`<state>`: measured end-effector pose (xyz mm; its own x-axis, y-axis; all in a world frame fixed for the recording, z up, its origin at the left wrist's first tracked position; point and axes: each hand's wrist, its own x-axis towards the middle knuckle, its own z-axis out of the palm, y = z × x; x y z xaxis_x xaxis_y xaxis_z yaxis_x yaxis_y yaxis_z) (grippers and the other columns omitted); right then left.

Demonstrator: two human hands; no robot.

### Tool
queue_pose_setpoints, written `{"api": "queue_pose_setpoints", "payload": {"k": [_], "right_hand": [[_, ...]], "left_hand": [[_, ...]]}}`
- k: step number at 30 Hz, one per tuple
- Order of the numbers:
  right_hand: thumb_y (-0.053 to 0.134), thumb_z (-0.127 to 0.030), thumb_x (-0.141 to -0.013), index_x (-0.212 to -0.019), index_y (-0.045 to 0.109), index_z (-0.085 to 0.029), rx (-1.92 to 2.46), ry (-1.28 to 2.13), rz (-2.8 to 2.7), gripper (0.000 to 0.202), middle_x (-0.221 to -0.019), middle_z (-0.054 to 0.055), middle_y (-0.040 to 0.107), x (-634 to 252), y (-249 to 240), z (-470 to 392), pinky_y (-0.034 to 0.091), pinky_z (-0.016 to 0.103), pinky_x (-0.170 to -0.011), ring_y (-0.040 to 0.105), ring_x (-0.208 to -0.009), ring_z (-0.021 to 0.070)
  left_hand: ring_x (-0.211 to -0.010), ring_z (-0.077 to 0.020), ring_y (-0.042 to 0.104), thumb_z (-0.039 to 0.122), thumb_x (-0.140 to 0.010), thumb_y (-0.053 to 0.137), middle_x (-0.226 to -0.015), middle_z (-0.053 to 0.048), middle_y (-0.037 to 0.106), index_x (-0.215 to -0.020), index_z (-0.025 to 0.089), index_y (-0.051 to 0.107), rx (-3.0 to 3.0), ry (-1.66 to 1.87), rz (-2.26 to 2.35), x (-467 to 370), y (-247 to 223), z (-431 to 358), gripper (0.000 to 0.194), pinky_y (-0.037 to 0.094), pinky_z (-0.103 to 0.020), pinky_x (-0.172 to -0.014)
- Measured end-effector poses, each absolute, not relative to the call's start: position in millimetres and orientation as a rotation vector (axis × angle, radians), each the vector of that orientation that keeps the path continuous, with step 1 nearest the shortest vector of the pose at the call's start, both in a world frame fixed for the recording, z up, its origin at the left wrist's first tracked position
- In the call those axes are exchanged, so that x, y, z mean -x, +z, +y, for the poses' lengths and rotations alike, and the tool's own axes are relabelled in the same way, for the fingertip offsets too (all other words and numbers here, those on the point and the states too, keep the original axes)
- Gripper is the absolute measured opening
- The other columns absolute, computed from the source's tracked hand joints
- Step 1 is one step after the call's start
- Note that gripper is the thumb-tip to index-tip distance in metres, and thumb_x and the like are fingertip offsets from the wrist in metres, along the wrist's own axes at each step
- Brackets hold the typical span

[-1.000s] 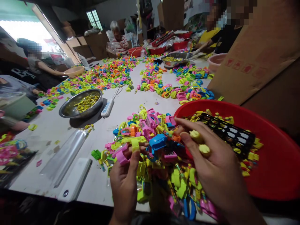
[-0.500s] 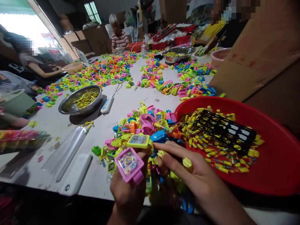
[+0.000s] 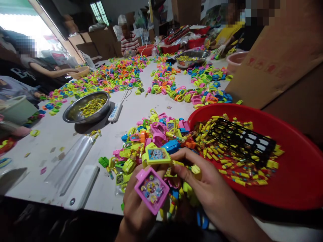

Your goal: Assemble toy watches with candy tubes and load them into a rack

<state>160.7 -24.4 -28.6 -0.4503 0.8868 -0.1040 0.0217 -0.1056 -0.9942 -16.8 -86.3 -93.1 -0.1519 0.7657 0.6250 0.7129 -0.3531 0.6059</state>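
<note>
My left hand (image 3: 136, 210) is closed around toy watches. A pink square-faced toy watch (image 3: 152, 190) sticks out over its fingers, and a yellow-green toy watch (image 3: 158, 154) with a picture face lies just above. My right hand (image 3: 210, 185) reaches in from the right, its thumb and index finger closed at the yellow-green watch's right side. What its fingertips pinch there is partly hidden. A small yellow piece (image 3: 196, 171) is tucked in the right palm. Beneath and beyond both hands spreads a heap of coloured toy watches (image 3: 158, 129) with candy-filled tubes among them.
A red basin (image 3: 297, 168) at right contains yellow-capped candy tubes and a black grid tray (image 3: 242, 141). Left lie a steel bowl (image 3: 69, 116), a power strip (image 3: 115, 112), clear plastic sleeves (image 3: 72, 164) and a white device (image 3: 82, 190). A cardboard box (image 3: 275, 64) stands right; several people sit around.
The watches in my left hand have turned and shifted right, with my fingers closer together. A packed clear tube has left the left edge. A person at left now reaches into a basin.
</note>
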Motion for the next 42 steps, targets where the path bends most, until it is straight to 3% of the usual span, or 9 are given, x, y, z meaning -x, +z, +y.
{"api": "queue_pose_setpoints", "payload": {"k": [6, 9, 13, 16, 20, 23, 26, 34, 42], "right_hand": [[0.058, -0.049, -0.105, -0.115, 0.069, -0.028, 1.125, 1.341, -1.595, 0.025, -0.126, 0.006, 0.071, -158.9, -33.6, -6.5, 0.044, 0.045, -0.113, 0.064, -0.124, 0.0279], [0.057, -0.05, -0.105, -0.128, 0.071, -0.029, 1.173, 1.096, -1.708, 0.034, -0.144, 0.007, 0.066, -163.4, -28.3, 2.8, 0.034, 0.051, -0.122, 0.055, -0.14, 0.0302], [0.053, -0.039, -0.108, -0.133, 0.07, -0.028, 1.172, 0.725, -1.813, 0.032, -0.141, 0.006, 0.068, -171.3, -18.8, -1.3, 0.041, 0.043, -0.115, 0.059, -0.134, 0.0261], [0.055, -0.037, -0.108, -0.119, 0.073, -0.03, 1.197, 0.528, -1.703, 0.022, -0.119, 0.004, 0.075, -175.0, -16.2, -12.3, 0.05, 0.033, -0.099, 0.069, -0.113, 0.0217], [0.057, -0.054, -0.106, -0.109, 0.071, -0.031, 1.272, 1.004, -1.735, 0.027, -0.078, 0.0, 0.072, -176.5, -21.3, -22.0, 0.054, 0.026, -0.059, 0.071, -0.072, 0.0193], [0.06, -0.065, -0.099, -0.126, 0.071, -0.03, 1.28, 1.322, -1.8, 0.046, -0.111, 0.007, 0.079, -177.1, -27.1, -24.9, 0.063, 0.033, -0.084, 0.075, -0.106, 0.0276], [0.057, -0.065, -0.1, -0.129, 0.075, -0.034, 1.242, 1.439, -1.725, 0.046, -0.143, 0.005, 0.07, -177.0, -30.1, -28.7, 0.052, 0.042, -0.115, 0.06, -0.139, 0.0304], [0.063, -0.049, -0.102, -0.122, 0.078, -0.037, 1.118, 1.26, -1.691, 0.028, -0.132, 0.0, 0.077, -174.8, -32.7, -35.4, 0.057, 0.033, -0.106, 0.07, -0.127, 0.0254], [0.06, -0.05, -0.106, -0.12, 0.075, -0.041, 1.096, 1.355, -1.641, 0.023, -0.123, -0.004, 0.078, -176.0, -42.5, -36.6, 0.057, 0.022, -0.095, 0.073, -0.115, 0.0182]], "left_hand": [[-0.118, -0.0283, 0.072, 0.038, -0.101, 0.065, -0.122, -0.01, 0.077, -0.127, 0.029, 0.072, -1.861, 1.664, 1.705, 6.9, -70.2, -73.5, 0.029, 0.062, -0.044, -0.1], [-0.116, -0.024, 0.072, 0.041, -0.11, 0.043, -0.136, -0.009, 0.071, -0.118, 0.027, 0.073, -1.461, 1.772, 1.588, 6.3, -61.2, -70.1, 0.034, 0.061, -0.033, -0.087], [-0.087, -0.0178, 0.076, 0.037, -0.113, 0.039, -0.123, -0.008, 0.077, -0.098, 0.022, 0.071, -1.121, 1.772, 1.345, 7.2, -60.3, -69.5, 0.038, 0.059, -0.027, -0.072], [-0.075, -0.0144, 0.071, 0.038, -0.112, 0.045, -0.106, -0.006, 0.077, -0.106, 0.022, 0.074, -1.161, 1.712, 1.406, 8.4, -61.3, -72.7, 0.034, 0.055, -0.024, -0.064], [-0.094, -0.0155, 0.074, 0.028, -0.111, 0.05, -0.094, -0.003, 0.074, -0.127, 0.026, 0.071, -1.631, 1.446, 1.64, 11.1, -59.8, -76.1, 0.027, 0.056, -0.022, -0.082], [-0.105, -0.0164, 0.074, 0.018, -0.109, 0.047, -0.105, -0.006, 0.075, -0.134, 0.022, 0.063, -2.058, 1.321, 1.677, 12.6, -59.9, -76.4, 0.029, 0.056, -0.021, -0.088], [-0.088, -0.0168, 0.074, 0.013, -0.109, 0.044, -0.096, -0.006, 0.074, -0.132, 0.018, 0.059, -2.367, 1.153, 1.755, 13.9, -62.2, -77.5, 0.028, 0.057, -0.022, -0.081], [-0.08, -0.0212, 0.066, 0.013, -0.112, 0.032, -0.093, -0.009, 0.07, -0.123, 0.013, 0.061, -2.757, 0.955, 1.761, 15.7, -59.1, -79.1, 0.031, 0.054, -0.029, -0.07], [-0.085, -0.0239, 0.064, 0.011, -0.11, 0.04, -0.091, -0.007, 0.067, -0.113, 0.015, 0.062, -2.753, 0.926, 1.739, 13.0, -57.2, -80.3, 0.023, 0.054, -0.033, -0.078]]}}
